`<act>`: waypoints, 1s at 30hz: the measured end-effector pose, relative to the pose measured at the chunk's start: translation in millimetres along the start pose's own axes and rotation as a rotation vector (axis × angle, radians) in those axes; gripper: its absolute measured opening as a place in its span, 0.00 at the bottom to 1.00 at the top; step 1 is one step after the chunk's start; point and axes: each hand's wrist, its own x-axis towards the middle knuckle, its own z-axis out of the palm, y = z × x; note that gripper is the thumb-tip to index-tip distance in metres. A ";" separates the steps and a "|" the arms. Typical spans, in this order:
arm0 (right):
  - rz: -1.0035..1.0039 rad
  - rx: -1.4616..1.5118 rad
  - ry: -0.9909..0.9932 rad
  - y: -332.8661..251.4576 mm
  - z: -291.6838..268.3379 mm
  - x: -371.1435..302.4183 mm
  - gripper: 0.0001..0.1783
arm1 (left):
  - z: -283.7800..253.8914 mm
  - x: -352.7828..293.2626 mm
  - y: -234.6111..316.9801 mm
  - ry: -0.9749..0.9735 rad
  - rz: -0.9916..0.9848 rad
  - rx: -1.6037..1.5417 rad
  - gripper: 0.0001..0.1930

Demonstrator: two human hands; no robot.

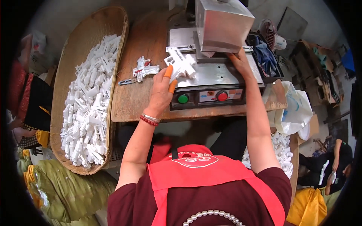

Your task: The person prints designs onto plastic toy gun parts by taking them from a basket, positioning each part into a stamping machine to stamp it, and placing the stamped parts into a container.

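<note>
Both hands [160,93] [240,64] forward, arms [257,120] apart

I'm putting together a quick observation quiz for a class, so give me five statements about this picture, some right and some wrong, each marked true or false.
1. The left hand holds a white toy-gun piece. True.
2. The right hand rests in the woven basket. False: the right hand is at the metal block, its fingers partly hidden.
3. The green button is left of the red button. True.
4. The red beaded bracelet is on the right wrist. False: the bracelet is on the left wrist.
5. A white piece with red parts lies on the wooden table. True.
</note>
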 end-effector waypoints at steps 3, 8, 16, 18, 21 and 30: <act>0.061 -0.105 0.238 -3.9 18.7 5.0 0.10 | 3.0 -3.6 7.7 0.070 -0.019 0.013 0.23; -0.068 -0.333 0.524 -61.0 -55.5 -16.4 0.05 | 20.3 56.7 19.3 0.091 0.138 0.033 0.21; -0.106 -0.513 0.435 -13.7 -77.7 6.0 0.27 | 62.0 82.5 38.5 0.058 0.123 0.000 0.21; -0.006 -0.474 0.282 45.4 -77.9 37.3 0.32 | 54.0 74.7 42.3 0.021 0.096 -0.026 0.21; 0.317 -0.472 -0.230 74.2 -65.7 74.0 0.39 | 38.2 64.3 37.0 0.039 0.061 -0.015 0.21; -0.074 -0.723 0.031 35.2 -122.1 51.9 0.15 | 89.3 115.4 50.8 0.025 0.147 0.086 0.14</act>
